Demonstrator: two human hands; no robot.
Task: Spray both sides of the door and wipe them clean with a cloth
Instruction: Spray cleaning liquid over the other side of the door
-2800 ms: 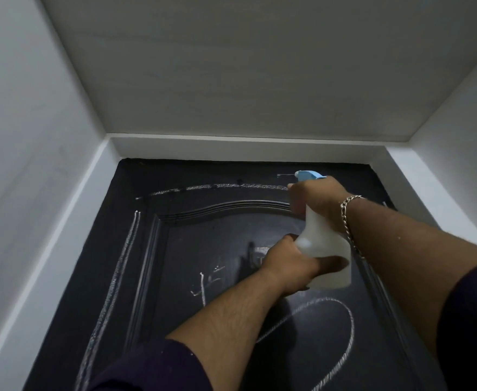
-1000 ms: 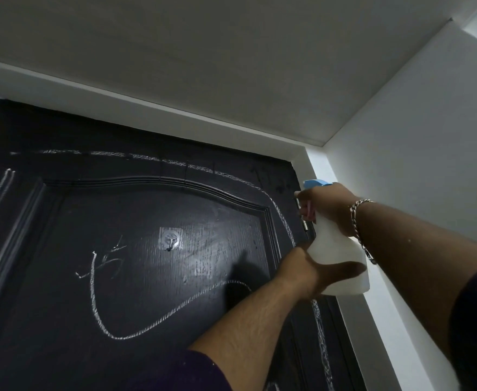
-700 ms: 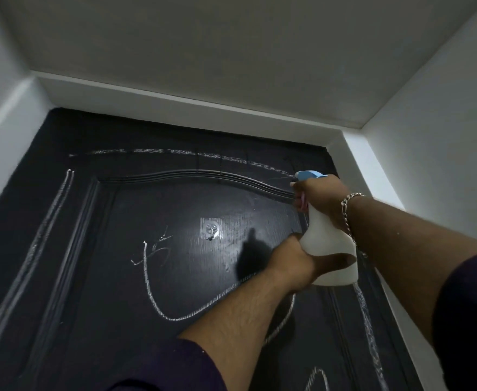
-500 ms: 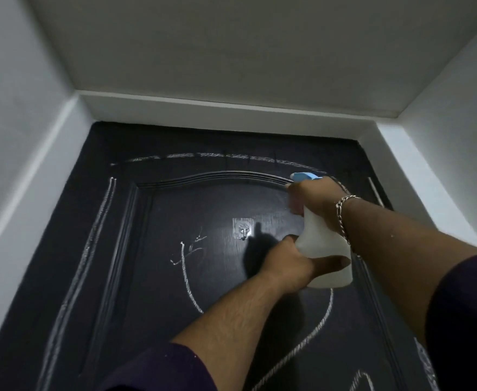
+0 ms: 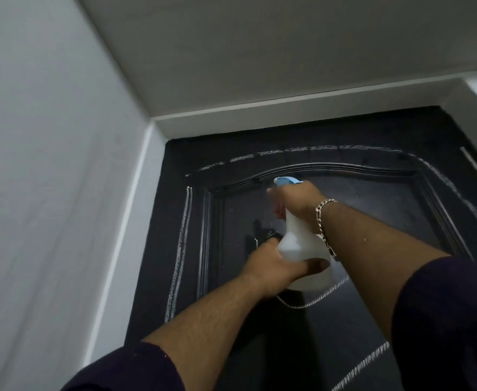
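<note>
A black panelled door (image 5: 231, 210) fills the lower middle, marked with white chalk lines along its top, left side and lower panel. A white spray bottle (image 5: 302, 244) with a blue nozzle is held up close to the door's upper panel, its nozzle pointing left. My right hand (image 5: 295, 200) grips the bottle's neck and trigger; a chain bracelet hangs on that wrist. My left hand (image 5: 276, 268) grips the bottle's base from the left and below. No cloth is in view.
A white wall (image 5: 48, 179) stands close on the left, and the white door frame (image 5: 260, 114) runs above the door under a pale ceiling. A metal hinge (image 5: 475, 166) shows at the door's right edge.
My view and the bottle have swung from the door's right side to its left side. Both hands keep their grip on the bottle.
</note>
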